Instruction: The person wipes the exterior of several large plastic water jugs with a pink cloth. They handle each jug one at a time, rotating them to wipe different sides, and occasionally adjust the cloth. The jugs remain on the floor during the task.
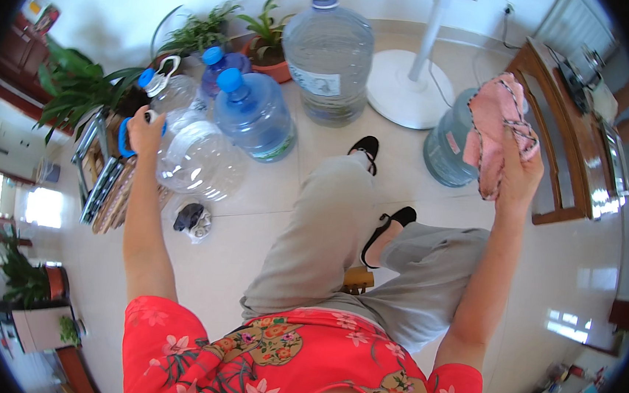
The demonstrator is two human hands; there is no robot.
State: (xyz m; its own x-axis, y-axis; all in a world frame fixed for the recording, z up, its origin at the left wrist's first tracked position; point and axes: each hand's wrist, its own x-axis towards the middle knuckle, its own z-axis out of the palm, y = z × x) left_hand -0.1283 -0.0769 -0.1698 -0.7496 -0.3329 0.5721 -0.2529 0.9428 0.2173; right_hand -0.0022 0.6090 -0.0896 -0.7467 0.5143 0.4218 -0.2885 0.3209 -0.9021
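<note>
Over the floor [251, 247], the clear bottle [197, 161] is slanting longways, its top pointing left and away. The pink cloth [491, 125] is bunching inside the curled right grip [519, 173]. The left grip [144, 133] is holding the bottle's top tight.

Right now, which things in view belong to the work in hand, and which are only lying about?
In the work:
- pink cloth, in the right hand
- clear bottle, in the left hand

Apparently just there, untouched:
- green plant
- white stand
- wooden cabinet
</note>
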